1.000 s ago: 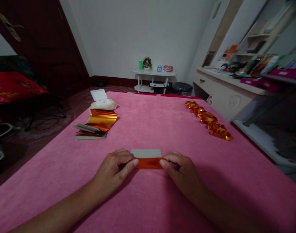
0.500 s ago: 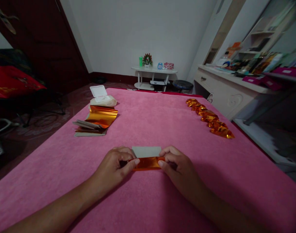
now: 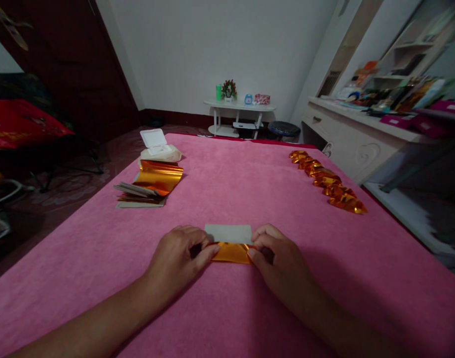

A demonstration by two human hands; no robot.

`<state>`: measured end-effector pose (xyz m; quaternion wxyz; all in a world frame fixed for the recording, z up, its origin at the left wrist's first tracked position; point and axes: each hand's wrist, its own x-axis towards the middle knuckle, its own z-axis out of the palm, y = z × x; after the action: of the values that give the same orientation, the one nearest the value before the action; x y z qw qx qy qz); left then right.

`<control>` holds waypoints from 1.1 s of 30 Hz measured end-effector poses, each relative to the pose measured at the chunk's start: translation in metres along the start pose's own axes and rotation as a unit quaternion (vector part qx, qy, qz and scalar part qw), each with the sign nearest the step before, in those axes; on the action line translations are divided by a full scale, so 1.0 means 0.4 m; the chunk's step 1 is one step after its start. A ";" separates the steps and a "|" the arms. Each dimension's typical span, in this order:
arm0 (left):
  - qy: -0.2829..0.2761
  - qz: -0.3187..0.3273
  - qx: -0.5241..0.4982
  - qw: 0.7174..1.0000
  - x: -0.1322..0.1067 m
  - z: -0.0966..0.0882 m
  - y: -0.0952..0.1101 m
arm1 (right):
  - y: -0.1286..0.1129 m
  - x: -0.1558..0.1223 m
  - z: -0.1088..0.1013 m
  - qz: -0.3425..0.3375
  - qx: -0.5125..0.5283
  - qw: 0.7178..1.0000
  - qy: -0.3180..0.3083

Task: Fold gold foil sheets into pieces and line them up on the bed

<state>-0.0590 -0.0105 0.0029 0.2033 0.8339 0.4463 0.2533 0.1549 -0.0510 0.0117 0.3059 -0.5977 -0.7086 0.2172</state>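
A sheet of gold foil paper (image 3: pixel 231 252) lies on the pink cloth in front of me, its near edge folded over so a shiny gold band shows below the pale grey back. My left hand (image 3: pixel 185 251) pinches the left end of the fold between thumb and fingers. At the right end, my right hand (image 3: pixel 274 251) pinches the same fold, thumb on the gold side. Farther off on the left lies a stack of foil paper sheets (image 3: pixel 156 176), gold and grey faces showing. A row of folded gold foil pieces (image 3: pixel 324 179) stretches along the right side.
The pink cloth (image 3: pixel 227 184) covers the table. Behind the stack lies a wipes packet with its white lid raised (image 3: pixel 155 139). A dresser (image 3: pixel 357 132) stands at right, a black stool (image 3: pixel 283 128) and a small white table (image 3: pixel 242 105) beyond the far edge.
The folded gold band now looks flatter and brighter. Both hands still pinch its ends; the whole view has shifted slightly.
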 end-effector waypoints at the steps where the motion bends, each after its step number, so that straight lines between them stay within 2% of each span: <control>1: -0.002 -0.006 0.003 1.000 0.000 0.000 0.001 | 0.001 0.002 -0.001 -0.003 -0.004 1.000 0.001; 5: -0.010 -0.031 0.015 0.999 0.000 -0.001 0.000 | 0.011 0.013 0.000 -0.007 -0.008 1.000 0.001; 11: -0.002 -0.023 0.072 0.997 0.004 0.006 -0.003 | 0.015 0.019 0.007 0.006 -0.059 0.998 0.000; 16: 0.013 -0.017 0.116 0.993 -0.001 0.012 0.000 | 0.014 0.019 0.010 0.013 -0.045 0.999 -0.003; 24: 0.023 -0.066 0.065 0.995 -0.012 0.008 0.013 | 0.000 -0.001 0.007 0.021 -0.039 0.999 -0.003; 33: 0.018 -0.060 0.042 0.997 -0.021 0.007 0.011 | 0.005 0.005 0.010 0.033 -0.057 0.998 -0.016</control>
<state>-0.0588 -0.0203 0.0011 0.1751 0.8087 0.5095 0.2362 0.1534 -0.0483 0.0080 0.2528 -0.6332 -0.7047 0.1964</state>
